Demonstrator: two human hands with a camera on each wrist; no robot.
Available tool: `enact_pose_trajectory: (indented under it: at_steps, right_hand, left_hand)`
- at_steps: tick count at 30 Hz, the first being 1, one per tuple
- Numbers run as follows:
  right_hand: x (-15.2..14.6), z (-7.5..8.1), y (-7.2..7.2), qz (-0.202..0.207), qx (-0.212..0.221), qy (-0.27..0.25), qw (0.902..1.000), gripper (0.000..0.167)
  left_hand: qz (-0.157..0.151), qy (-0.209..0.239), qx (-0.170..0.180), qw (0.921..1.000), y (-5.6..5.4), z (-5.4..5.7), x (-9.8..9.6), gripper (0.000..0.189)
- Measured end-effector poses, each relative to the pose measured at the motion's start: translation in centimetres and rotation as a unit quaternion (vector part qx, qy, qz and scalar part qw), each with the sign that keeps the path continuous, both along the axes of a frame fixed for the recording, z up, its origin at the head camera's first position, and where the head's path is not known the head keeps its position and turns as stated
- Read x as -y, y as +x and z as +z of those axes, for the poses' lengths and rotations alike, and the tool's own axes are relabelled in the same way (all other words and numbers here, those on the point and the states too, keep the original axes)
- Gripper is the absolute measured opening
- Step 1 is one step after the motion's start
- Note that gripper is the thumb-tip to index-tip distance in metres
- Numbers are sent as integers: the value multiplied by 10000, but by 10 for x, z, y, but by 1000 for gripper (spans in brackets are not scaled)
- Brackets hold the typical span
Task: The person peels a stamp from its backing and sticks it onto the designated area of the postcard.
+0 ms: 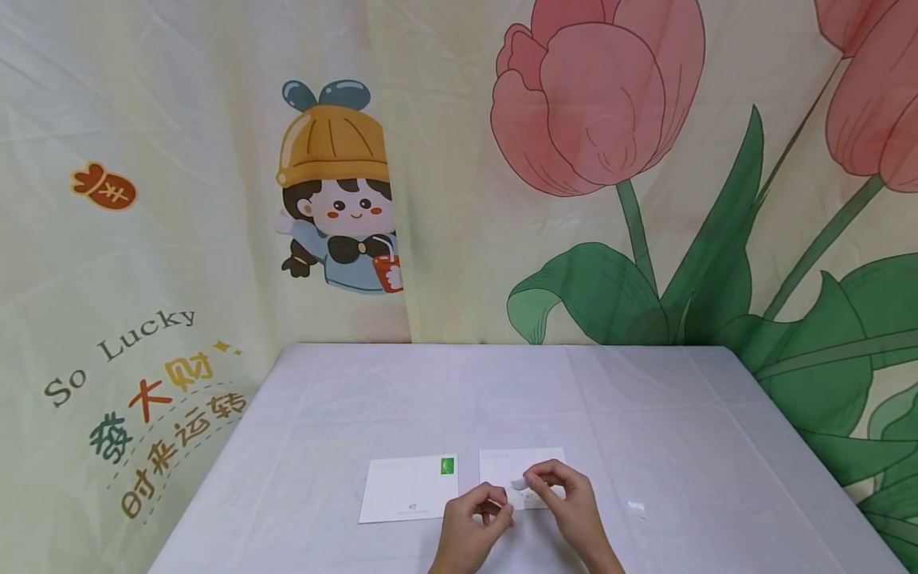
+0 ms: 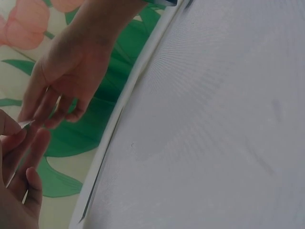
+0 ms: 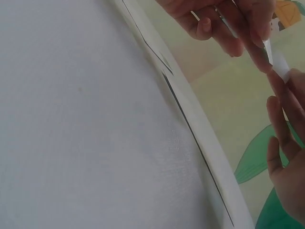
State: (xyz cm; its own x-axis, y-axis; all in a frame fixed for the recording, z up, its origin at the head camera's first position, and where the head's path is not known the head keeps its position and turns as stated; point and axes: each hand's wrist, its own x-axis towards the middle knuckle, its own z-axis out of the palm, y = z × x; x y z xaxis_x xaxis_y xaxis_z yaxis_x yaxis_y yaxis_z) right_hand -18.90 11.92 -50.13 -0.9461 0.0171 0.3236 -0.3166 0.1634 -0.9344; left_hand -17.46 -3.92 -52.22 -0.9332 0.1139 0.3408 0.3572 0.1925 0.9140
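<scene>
My left hand (image 1: 473,522) pinches a small thin whitish piece (image 1: 514,500) between thumb and forefinger. Close to it, my right hand (image 1: 566,502) pinches a small white slip (image 1: 519,484) at its fingertips. Held up between the two hands, the white slip (image 3: 279,66) shows beside a narrow greenish edge in the right wrist view. Under and behind the fingers lies a white postcard (image 1: 502,461) with small printing, partly hidden by the hands. To the left, another white postcard (image 1: 402,490) lies flat, with a green stamp (image 1: 448,465) in its upper right corner.
A small clear, shiny scrap (image 1: 636,508) lies on the white-covered table (image 1: 344,399), right of the hands. Behind the table hangs a curtain (image 1: 445,239) printed with tulips and a cartoon figure.
</scene>
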Motion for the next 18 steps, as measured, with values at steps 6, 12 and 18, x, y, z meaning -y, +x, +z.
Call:
enact_pose_trajectory:
  at_steps: [6, 12, 18]
  right_hand:
    - [-4, 1, -3, -240, 37, -161, 9996, 1]
    - [-19, -14, -15, -917, 171, -334, 9951, 6]
    - [-46, -28, -26, -1931, 404, 343, 9797, 10]
  left_hand:
    - [-81, 318, 214, 9992, -6, -16, 1, 16]
    - [-276, 601, 774, 9948, -5, -9, 2, 11]
    - [-489, 768, 860, 9921, 5, 15, 4, 8]
